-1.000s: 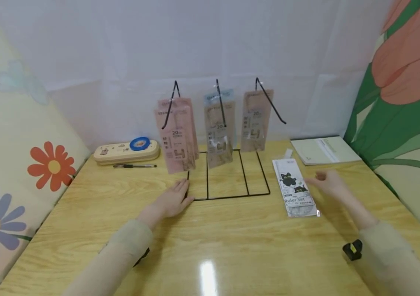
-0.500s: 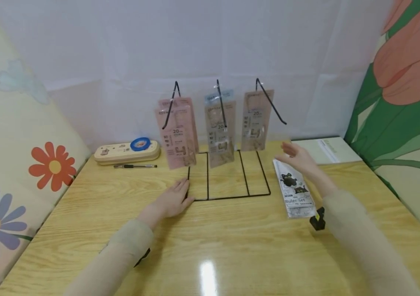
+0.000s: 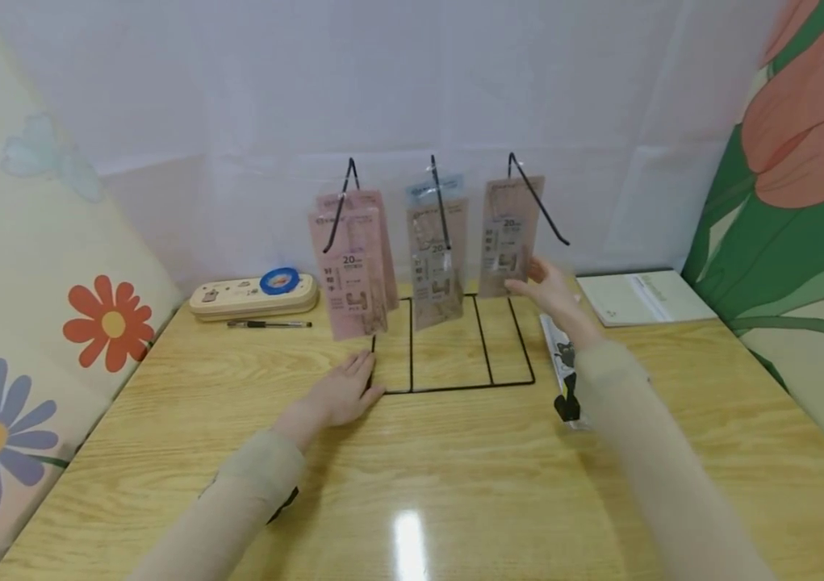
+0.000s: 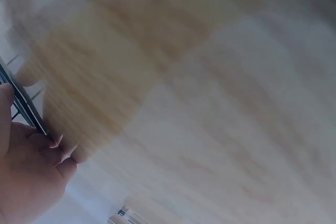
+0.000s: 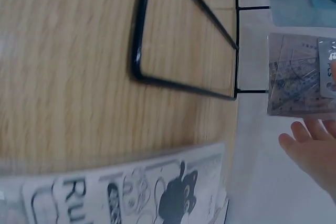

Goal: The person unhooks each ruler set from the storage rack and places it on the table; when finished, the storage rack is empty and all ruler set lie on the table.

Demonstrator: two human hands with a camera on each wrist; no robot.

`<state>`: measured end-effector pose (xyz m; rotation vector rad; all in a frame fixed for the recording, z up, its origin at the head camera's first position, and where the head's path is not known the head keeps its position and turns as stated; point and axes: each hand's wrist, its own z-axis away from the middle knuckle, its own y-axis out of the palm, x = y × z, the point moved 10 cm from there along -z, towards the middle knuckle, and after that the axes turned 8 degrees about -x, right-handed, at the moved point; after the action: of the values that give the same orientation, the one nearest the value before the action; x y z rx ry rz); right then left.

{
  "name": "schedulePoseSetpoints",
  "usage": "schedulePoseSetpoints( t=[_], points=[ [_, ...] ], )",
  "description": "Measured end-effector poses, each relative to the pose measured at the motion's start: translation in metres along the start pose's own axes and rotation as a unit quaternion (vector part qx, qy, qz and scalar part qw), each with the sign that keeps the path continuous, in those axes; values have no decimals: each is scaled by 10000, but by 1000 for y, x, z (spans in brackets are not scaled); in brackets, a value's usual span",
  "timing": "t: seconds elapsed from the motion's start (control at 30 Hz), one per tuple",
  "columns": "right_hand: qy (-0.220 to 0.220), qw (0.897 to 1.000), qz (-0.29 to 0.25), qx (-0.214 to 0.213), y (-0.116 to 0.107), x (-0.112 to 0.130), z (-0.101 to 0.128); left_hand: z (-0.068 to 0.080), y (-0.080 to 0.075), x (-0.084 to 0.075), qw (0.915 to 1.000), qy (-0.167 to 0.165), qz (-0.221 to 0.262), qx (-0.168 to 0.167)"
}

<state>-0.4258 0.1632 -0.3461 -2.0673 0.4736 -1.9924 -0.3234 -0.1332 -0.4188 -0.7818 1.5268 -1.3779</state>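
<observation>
A black wire rack (image 3: 448, 388) stands on the table with three hooks bearing ruler set packets. My left hand (image 3: 339, 393) rests on the rack's left base bar, fingers extended and thumb apart. At the right hook hangs a brownish-pink packet (image 3: 509, 234); the right wrist view shows clear rulers at its lower end. My right hand (image 3: 555, 300) is at its lower right edge, thumb at the front, fingers loosely spread. Pink packets (image 3: 349, 274) hang on the left hook; a brownish packet (image 3: 437, 262) hangs before a blue one (image 3: 435, 190) in the middle.
A white ruler set packet with black cats (image 5: 178, 195) lies right of the rack, partly beneath my right forearm. A pale notebook (image 3: 647, 297) lies at the back right. Back left are a cream pencil case (image 3: 237, 299), blue tape roll (image 3: 279, 281) and pen (image 3: 269, 324).
My right hand has moved left and up from beside the cat packet to the packet on the right hook. My left hand stays on the rack. The camera has shifted slightly.
</observation>
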Motion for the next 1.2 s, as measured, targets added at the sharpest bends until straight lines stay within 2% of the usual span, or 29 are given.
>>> schedulePoseSetpoints(
  t=[0.23, 0.4, 0.53, 0.63, 0.77, 0.9, 1.03, 1.2],
  points=[
    [270, 9978, -348, -488, 6, 4, -8, 0, -1, -2, 9999, 102, -39, -90],
    [47, 9974, -471, -535, 3, 6, 0, -3, -1, -4, 9997, 164, -20, -166],
    [-224, 9984, -221, -466, -3, 7, 13, -2, 1, -3, 9999, 120, -45, -70],
    [-170, 9990, -86, -402, -9, 4, 27, -1, 2, -2, 10000, 71, 6, -11],
    [70, 9992, -292, -265, -16, -1, 51, 0, 1, 0, 10000, 37, 25, -9],
    [75, 9992, -336, -221, -26, -2, 77, 1, -1, 0, 10000, 54, -27, -50],
    [213, 9985, -498, 18, -32, -4, 106, 1, -2, 0, 9999, 72, -3, -75],
    [287, 9989, -243, 291, -46, -9, 147, 0, 0, -1, 9999, 118, -9, -76]
  ],
)
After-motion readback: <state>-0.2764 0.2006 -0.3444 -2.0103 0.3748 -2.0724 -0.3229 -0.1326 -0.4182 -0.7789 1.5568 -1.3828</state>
